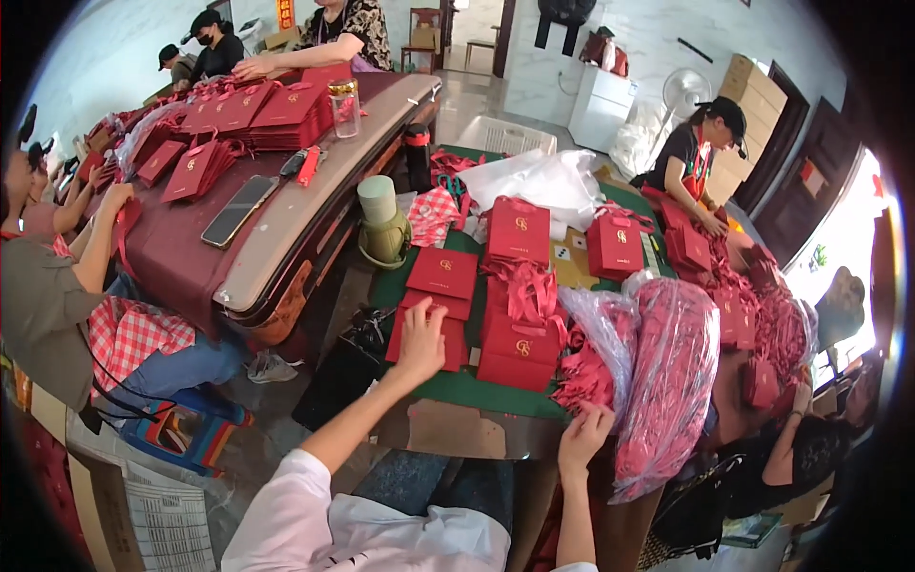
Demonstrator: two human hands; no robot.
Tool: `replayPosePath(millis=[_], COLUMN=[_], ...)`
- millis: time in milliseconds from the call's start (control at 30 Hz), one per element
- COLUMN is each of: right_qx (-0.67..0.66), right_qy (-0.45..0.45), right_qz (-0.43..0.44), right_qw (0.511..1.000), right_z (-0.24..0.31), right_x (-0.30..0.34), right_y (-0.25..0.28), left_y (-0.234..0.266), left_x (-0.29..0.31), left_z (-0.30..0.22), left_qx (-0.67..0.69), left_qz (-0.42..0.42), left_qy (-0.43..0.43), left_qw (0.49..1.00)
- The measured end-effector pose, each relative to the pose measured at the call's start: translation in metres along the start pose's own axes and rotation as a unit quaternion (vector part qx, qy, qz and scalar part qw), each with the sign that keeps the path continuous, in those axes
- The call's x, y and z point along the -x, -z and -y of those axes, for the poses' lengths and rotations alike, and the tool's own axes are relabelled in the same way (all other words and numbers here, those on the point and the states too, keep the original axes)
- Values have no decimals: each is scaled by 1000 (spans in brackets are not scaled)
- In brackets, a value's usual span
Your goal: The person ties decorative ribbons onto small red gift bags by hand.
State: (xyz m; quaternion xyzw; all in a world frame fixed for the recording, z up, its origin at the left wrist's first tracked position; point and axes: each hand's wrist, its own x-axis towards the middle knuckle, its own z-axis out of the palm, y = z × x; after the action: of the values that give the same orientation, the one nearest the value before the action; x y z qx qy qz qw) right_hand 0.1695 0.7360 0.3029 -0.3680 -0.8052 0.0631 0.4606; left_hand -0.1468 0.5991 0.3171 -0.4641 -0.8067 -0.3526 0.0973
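Observation:
My left hand (422, 341) rests over flat red paper gift bags (400, 336) at the green table's near left, fingers bent and apart. Another red gift bag (443, 272) with gold print lies just beyond it. My right hand (583, 440) is at the table's front edge with its fingertips pinched together. Whatever is between them is too small to make out. A heap of red ribbons (583, 379) lies right beside those fingertips. Between my hands are stacked red gift bags (518, 355) with a bundle of ribbon handles (532, 291) on top.
A clear plastic sack of red ribbons (664, 381) bulges over the edge at my right. A green cup (383, 224) and black bottle (417, 157) stand far left. White plastic sheeting (538, 181) lies at the back. Co-workers sit around; a phone (240, 212) lies on the left table.

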Motion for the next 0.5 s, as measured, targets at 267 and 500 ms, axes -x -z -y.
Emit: replayPosePath(millis=[267, 500], right_qx=[-71, 16], right_qy=[50, -29], right_qz=[71, 49], right_qw=[994, 998], right_z=[61, 17], right_x=[19, 29], right_y=[-37, -19], left_y=[-24, -26], left_x=[-85, -109], left_z=[67, 58], left_qx=[-134, -172], left_qz=[108, 354], left_qy=[-71, 6], left_qw=[982, 919])
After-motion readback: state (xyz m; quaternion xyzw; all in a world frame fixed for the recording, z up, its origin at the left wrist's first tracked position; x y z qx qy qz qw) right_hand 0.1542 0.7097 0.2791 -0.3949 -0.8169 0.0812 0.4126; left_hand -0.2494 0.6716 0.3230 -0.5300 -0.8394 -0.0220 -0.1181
